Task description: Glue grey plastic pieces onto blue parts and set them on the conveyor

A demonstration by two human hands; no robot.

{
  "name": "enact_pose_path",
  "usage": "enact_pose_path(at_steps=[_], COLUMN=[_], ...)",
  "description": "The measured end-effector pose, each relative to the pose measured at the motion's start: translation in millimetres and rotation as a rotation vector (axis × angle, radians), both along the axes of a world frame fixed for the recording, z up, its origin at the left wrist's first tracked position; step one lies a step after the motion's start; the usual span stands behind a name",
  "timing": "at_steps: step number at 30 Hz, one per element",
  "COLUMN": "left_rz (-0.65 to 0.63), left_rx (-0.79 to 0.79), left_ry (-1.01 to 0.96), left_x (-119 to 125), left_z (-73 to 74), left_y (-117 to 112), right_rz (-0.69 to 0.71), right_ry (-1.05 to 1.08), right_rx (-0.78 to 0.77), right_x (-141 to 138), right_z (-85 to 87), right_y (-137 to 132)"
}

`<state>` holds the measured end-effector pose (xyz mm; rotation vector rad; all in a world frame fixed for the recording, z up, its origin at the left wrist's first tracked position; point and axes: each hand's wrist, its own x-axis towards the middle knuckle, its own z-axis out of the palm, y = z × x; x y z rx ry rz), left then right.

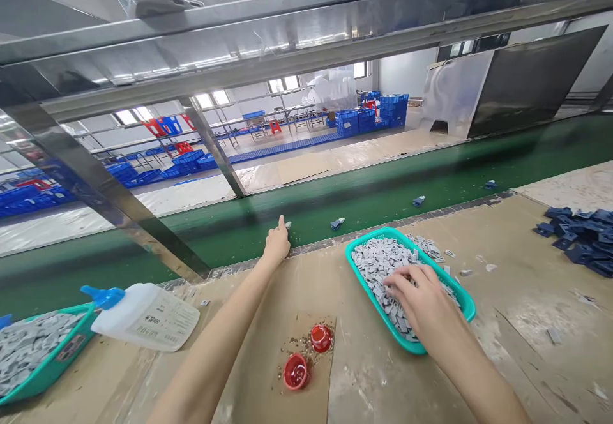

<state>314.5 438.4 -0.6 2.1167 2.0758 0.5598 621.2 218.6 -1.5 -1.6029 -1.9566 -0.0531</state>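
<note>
My left hand (276, 243) reaches out to the edge of the green conveyor belt (431, 175), its fingers pinched on a small grey part (287, 224) over the belt. My right hand (419, 296) rests in a teal tray (467, 306) full of small grey plastic parts (378, 261), fingers curled down among them; what they hold is hidden. Three small assembled pieces lie on the belt, the nearest piece (336, 223) just right of my left hand.
A white bottle with a blue cap (143, 314) lies at the left beside a second teal tray of grey parts (33, 354). Two red caps (309, 354) sit on cardboard near me. Dark blue parts (579, 235) are piled at the right. A steel shelf frame (215, 149) stands overhead.
</note>
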Motion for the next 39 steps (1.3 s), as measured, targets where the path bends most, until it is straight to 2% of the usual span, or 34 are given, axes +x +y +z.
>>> enact_pose_path(at_steps=[3,7,10,14,16,18,24,28,32,36,39], left_rz=[-0.038,-0.215,-0.321,-0.348,-0.363,-0.377,-0.342,-0.276,-0.209,-0.231,-0.258], left_rx=[0.066,0.095,0.057,-0.012,-0.049,-0.086,-0.141,-0.104,-0.078,-0.1,-0.115], left_ry=[0.098,0.147,0.144,0.107,0.087,0.065,-0.1,-0.35,-0.699,-1.038,-1.202], left_x=[18,55,82,96,95,92,83,71,57,39,23], left_z=[-2.9,-7.5,-11.1,-14.0,-13.8,-12.4,-8.4,-8.3,-8.1,-4.1,2.2], left_y=[10,19,22,21,18,13,-8,-25,-48,-83,-114], right_rz=[0.022,0.157,0.292,0.306,0.288,0.269,0.206,0.223,0.212,0.217,0.243], right_ry=[0.101,0.37,0.636,0.926,1.008,1.072,1.181,1.162,1.131,1.112,1.129], right_rx=[0.095,0.081,-0.108,-0.486,-0.619,-0.687,-0.727,-0.721,-0.73,-0.715,-0.7], right_x=[-5,-27,-52,-83,-93,-100,-108,-110,-111,-111,-108], right_z=[6.5,19.9,24.7,13.8,4.6,-3.2,-10.9,-12.5,-13.5,-12.2,-9.5], right_y=[0,-9,-21,-34,-36,-36,-30,-29,-29,-29,-30])
